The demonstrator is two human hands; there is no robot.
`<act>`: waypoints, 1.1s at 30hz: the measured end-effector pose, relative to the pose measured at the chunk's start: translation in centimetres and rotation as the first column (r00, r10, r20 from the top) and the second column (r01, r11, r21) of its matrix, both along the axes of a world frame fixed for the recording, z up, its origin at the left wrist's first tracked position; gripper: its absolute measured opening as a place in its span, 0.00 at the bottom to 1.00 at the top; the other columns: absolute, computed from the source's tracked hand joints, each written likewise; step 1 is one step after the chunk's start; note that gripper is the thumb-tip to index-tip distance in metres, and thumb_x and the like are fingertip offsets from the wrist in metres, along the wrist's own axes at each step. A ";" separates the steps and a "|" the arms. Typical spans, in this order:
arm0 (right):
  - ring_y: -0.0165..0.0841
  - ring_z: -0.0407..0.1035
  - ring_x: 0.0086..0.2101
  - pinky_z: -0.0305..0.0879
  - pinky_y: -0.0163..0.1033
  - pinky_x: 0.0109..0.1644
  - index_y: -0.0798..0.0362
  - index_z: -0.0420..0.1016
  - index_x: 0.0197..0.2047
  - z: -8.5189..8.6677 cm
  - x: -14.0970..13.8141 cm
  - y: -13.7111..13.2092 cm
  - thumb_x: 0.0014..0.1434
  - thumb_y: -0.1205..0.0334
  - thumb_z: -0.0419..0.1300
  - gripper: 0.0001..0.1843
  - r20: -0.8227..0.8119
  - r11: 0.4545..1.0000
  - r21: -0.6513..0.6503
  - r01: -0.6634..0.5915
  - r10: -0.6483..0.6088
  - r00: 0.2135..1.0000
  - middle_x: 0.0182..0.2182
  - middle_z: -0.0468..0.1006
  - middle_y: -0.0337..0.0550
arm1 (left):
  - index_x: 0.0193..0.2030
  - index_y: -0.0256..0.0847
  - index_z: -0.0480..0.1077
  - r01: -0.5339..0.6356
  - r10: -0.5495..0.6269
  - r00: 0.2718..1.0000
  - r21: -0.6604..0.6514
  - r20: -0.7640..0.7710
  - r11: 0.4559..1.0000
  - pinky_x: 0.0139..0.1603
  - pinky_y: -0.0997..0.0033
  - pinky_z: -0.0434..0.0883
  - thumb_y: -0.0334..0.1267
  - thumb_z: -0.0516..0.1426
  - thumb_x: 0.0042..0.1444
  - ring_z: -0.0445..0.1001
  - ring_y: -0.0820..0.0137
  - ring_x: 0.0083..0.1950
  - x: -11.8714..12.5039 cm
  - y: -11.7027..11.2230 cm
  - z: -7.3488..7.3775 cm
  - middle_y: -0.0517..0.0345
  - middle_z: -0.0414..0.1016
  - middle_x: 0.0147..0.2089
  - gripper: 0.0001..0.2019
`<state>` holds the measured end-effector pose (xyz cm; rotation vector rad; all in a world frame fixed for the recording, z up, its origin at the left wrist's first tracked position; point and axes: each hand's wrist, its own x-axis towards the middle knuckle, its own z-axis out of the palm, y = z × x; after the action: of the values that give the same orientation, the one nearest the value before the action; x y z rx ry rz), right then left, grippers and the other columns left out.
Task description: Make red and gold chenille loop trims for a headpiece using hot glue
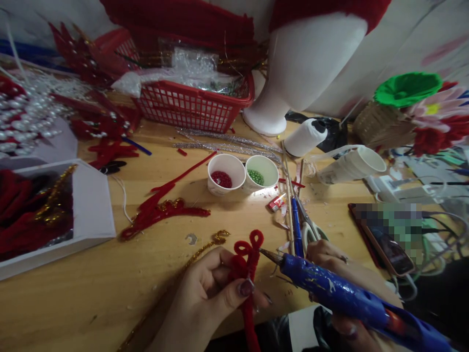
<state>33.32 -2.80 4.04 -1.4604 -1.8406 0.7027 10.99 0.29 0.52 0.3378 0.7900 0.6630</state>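
Observation:
My left hand (210, 288) pinches a red pipe-cleaner shape (252, 256) between thumb and fingers. Two small loops stand up from its top, and a red stem hangs below. In my right hand (351, 283) is a blue glue gun (330, 286), its metal tip pointing left at the loops. Whether the tip touches the red fuzz I cannot tell. A gold tinsel stem (200, 250) lies behind my left hand. Near the right hand's knuckles are scissors (311, 227) and a blue pen-like stick (296, 230).
Behind stand a paper cup of red beads (227, 168), another of green beads (264, 168), a red basket (190, 105) and a white foam head (300, 63). Red pipe-cleaner pieces (164, 210) lie left, beside a white box (93, 205). A phone (388, 244) and cables lie right.

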 end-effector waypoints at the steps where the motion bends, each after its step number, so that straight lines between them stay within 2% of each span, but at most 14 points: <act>1: 0.36 0.66 0.28 0.57 0.42 0.30 0.49 0.69 0.29 0.0 0.0 0.0 0.62 0.32 0.53 0.28 -0.004 1.000 0.011 0.001 -0.001 1.000 0.25 0.68 0.39 | 0.36 0.38 0.73 0.004 -0.004 1.000 0.003 -0.002 1.000 0.38 0.72 0.76 0.49 0.72 0.45 0.80 0.70 0.33 0.0 0.0 0.0 0.57 0.83 0.28 0.20; 6: 0.35 0.66 0.28 0.60 0.42 0.31 0.49 0.69 0.29 0.1 -0.1 0.1 0.62 0.33 0.54 0.27 -0.012 1.000 0.020 0.014 -0.014 1.000 0.26 0.68 0.38 | 0.36 0.38 0.73 0.016 -0.016 1.000 0.025 -0.008 1.000 0.39 0.72 0.76 0.50 0.72 0.46 0.81 0.68 0.35 -0.1 -0.1 -0.3 0.56 0.83 0.28 0.20; 12: 0.37 0.65 0.27 0.64 0.44 0.33 0.48 0.69 0.27 -0.1 0.3 0.4 0.60 0.33 0.58 0.26 -0.035 0.999 0.037 0.030 -0.029 0.999 0.25 0.69 0.41 | 0.37 0.38 0.73 0.025 -0.026 1.000 0.016 0.006 1.000 0.37 0.74 0.76 0.49 0.72 0.46 0.80 0.71 0.32 -0.1 -0.1 -0.1 0.57 0.83 0.29 0.20; 18: 0.42 0.69 0.33 0.66 0.45 0.34 0.48 0.76 0.32 -0.1 0.4 0.7 0.60 0.34 0.57 0.25 -0.078 0.998 0.041 0.058 -0.054 0.995 0.27 0.74 0.45 | 0.36 0.38 0.73 0.024 -0.024 1.000 0.048 0.004 0.999 0.39 0.73 0.76 0.50 0.71 0.47 0.81 0.69 0.34 -0.1 0.1 0.1 0.58 0.83 0.28 0.20; 22: 0.42 0.69 0.33 0.67 0.46 0.36 0.48 0.77 0.32 0.0 0.5 0.7 0.61 0.34 0.56 0.25 -0.073 1.000 0.021 0.005 -0.003 0.997 0.28 0.73 0.45 | 0.36 0.37 0.73 0.019 -0.019 1.000 0.048 -0.002 0.999 0.37 0.73 0.75 0.50 0.71 0.46 0.81 0.69 0.33 -0.1 0.1 0.1 0.56 0.83 0.28 0.20; 27: 0.41 0.70 0.33 0.66 0.45 0.36 0.48 0.75 0.33 -0.2 0.7 0.3 0.61 0.35 0.56 0.24 -0.067 0.999 0.014 -0.034 0.034 0.997 0.30 0.73 0.43 | 0.36 0.37 0.73 0.017 -0.017 1.000 0.039 -0.003 0.999 0.38 0.74 0.75 0.50 0.72 0.46 0.80 0.71 0.32 -0.1 0.2 0.3 0.57 0.83 0.28 0.20; 33: 0.38 0.66 0.28 0.61 0.44 0.33 0.48 0.71 0.27 -0.1 -0.5 0.3 0.58 0.29 0.54 0.29 -0.086 0.997 0.002 0.071 -0.071 0.994 0.24 0.68 0.38 | 0.35 0.37 0.72 0.026 -0.026 1.000 0.038 -0.017 0.999 0.37 0.73 0.75 0.51 0.72 0.45 0.80 0.70 0.32 -0.2 0.3 0.4 0.55 0.84 0.28 0.21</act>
<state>32.84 -2.52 3.96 -1.4622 -1.7155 0.7147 10.83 0.63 0.97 0.3883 0.7881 0.6522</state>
